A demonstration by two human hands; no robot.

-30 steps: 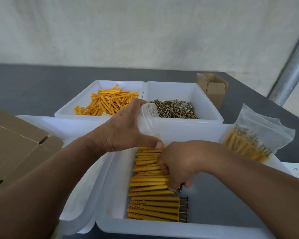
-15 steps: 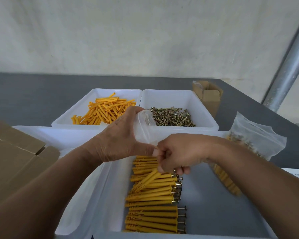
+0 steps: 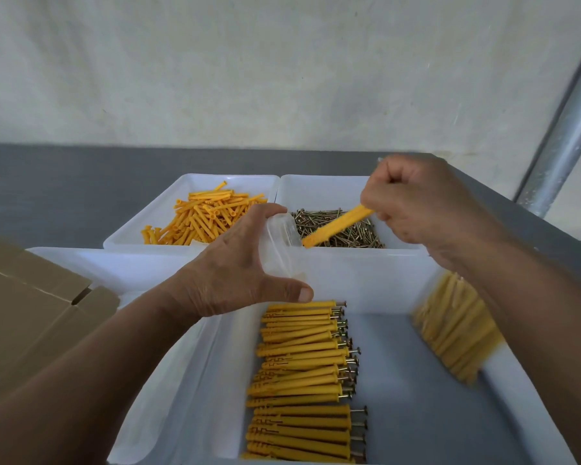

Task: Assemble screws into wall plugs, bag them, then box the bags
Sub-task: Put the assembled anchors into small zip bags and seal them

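- As we look down, the widest surface is the matte dark grey table, flat and smooth, carrying everything.
- Nearest us sits a big white plastic tray with glossy, slightly see-through walls; a second white tray lies touching its left side.
- At the left edge, a brown cardboard box shows its flaps folded open.
- Two smaller white trays stand side by side farther back: the left tray holds a loose heap of orange-yellow ribbed wall plugs, the right tray a tangle of thin brassy screws.
- Inside the big tray, assembled plugs lie in a neat stacked row, screw heads pointing right.
- Against that tray's right wall leans a filled bag, blurred, with yellow plugs inside.
- Our left hand hovers over the big tray's far wall, thumb and fingers curled round a clear, crinkly plastic bag held upright.
- Our right hand is over the screw tray, fingers bunched and pinching the held plug; whether it is one or several we cannot tell. Its free tip slants down-left, just beside the clear bag's mouth.
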